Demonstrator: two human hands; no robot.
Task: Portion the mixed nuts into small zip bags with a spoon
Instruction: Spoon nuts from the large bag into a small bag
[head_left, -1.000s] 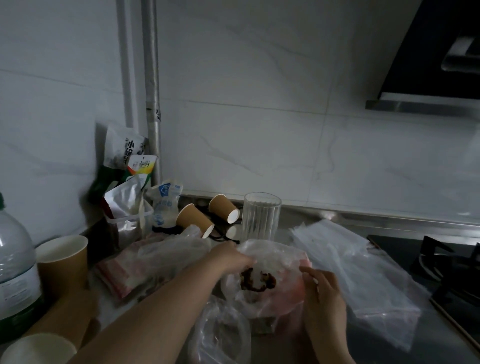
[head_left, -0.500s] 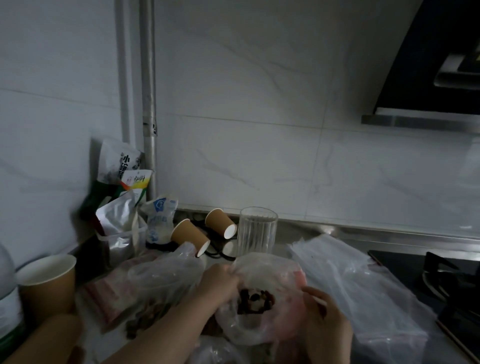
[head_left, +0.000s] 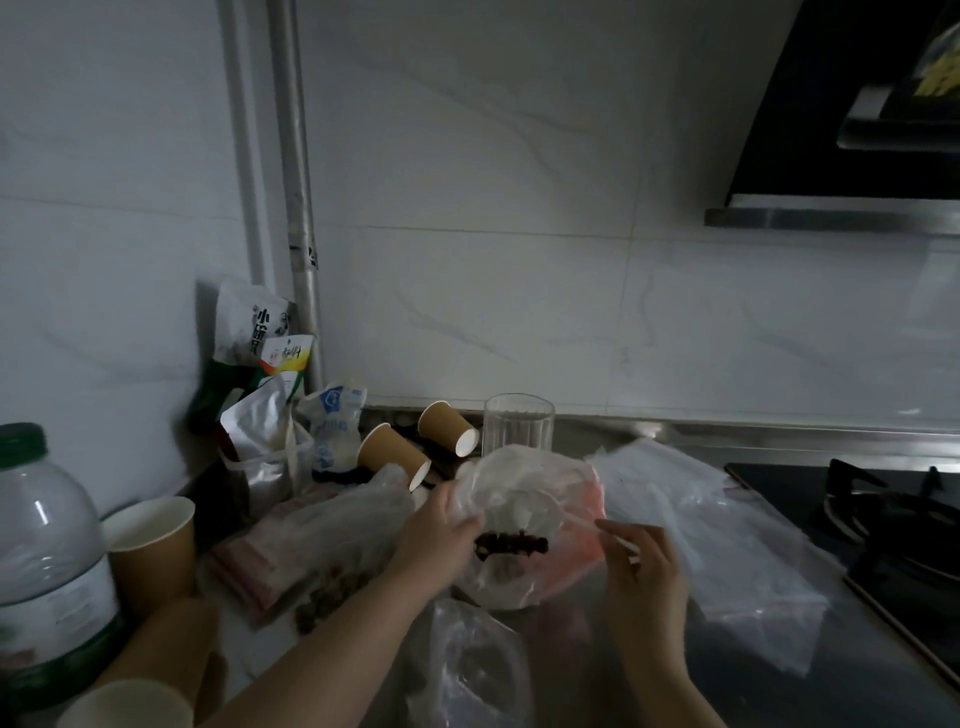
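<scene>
Mixed nuts (head_left: 511, 544), a dark lumpy cluster, are seen inside a crinkled translucent zip bag (head_left: 519, 519) pinched by the left hand (head_left: 436, 530); a thin pale spoon (head_left: 621, 540) is gripped by the right hand (head_left: 641, 566), above the tabletop (head_left: 597, 639).

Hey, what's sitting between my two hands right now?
In the head view, a clear plastic bag with a dark clump of nuts lies between your left hand and right hand; both hands grip it.
</scene>
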